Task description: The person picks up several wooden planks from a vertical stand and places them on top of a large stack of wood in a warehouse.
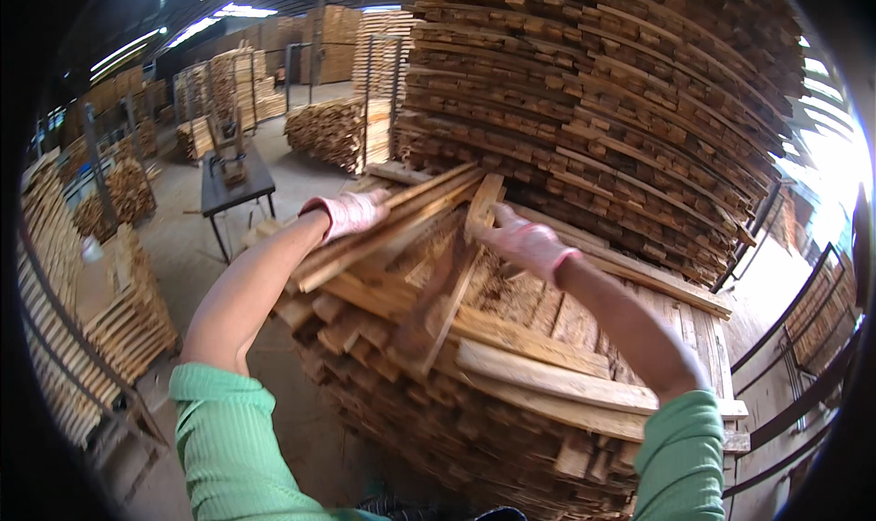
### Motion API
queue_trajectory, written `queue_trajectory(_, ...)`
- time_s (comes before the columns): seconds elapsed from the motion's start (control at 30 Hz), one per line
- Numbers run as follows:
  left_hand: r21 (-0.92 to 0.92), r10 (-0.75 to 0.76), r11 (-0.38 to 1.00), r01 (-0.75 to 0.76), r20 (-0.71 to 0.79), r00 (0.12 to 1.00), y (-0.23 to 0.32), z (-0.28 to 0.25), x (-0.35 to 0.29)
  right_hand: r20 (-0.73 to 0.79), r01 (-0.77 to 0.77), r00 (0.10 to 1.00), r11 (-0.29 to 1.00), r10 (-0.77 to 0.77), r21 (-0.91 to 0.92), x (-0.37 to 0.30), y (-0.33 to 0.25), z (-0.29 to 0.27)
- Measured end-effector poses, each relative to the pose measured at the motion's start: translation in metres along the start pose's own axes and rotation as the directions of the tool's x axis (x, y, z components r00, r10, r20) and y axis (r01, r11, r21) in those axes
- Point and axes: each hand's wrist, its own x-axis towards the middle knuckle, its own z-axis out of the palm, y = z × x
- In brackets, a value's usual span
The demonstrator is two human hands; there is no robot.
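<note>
Both my hands wear pinkish-white work gloves. My left hand (pixel 354 214) is closed on the outer side of a few narrow wooden strips (pixel 401 220) that lie together, slanting over the top of a lumber stack (pixel 438 421). Part of its grip is hidden behind the glove. My right hand (pixel 529 244) is closed around the far part of a single wooden board (pixel 456 288). That board is tilted, with its near end toward me at the stack's front edge. Crosswise under it lie other loose planks (pixel 538 343).
Right behind the stack rises a tall, layered lumber pile (pixel 593 110). A dark metal table (pixel 239 179) stands on the concrete floor at left. More timber piles (pixel 328 133) fill the back and far left. Metal rails (pixel 794 316) run along the right.
</note>
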Motion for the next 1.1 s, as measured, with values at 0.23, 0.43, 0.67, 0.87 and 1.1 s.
queue_trajectory(0.23, -0.274, -0.096, 0.952, 0.139, 0.166, 0.981, -0.030, 0.017, 0.060, -0.150, -0.424, 0.888, 0.901, 0.434, 0.095, 0.113, -0.124, 0.072)
queue_trajectory(0.43, -0.160, -0.037, 0.986, 0.054, 0.103, 0.994, -0.017, -0.010, 0.031, -0.177, -0.489, 0.721, 0.672, 0.671, 0.556, 0.107, -0.131, 0.079)
queue_trajectory(0.67, 0.043, -0.095, 0.995, 0.091, 0.095, 0.991, -0.064, -0.014, 0.005, -0.197, -0.317, 0.738, 0.590, 0.645, 0.742, 0.109, -0.106, 0.095)
queue_trajectory(0.87, 0.115, -0.025, 0.993, 0.024, 0.012, 1.000, -0.072, 0.010, -0.007, -0.224, -0.072, 0.844, 0.518, 0.487, 0.852, 0.104, -0.100, 0.100)
queue_trajectory(1.1, -0.222, 0.124, 0.971, -0.093, 0.131, 0.984, -0.107, -0.006, 0.019, -0.144, -0.083, 0.933, 0.587, 0.329, 0.805, 0.120, -0.131, 0.097)
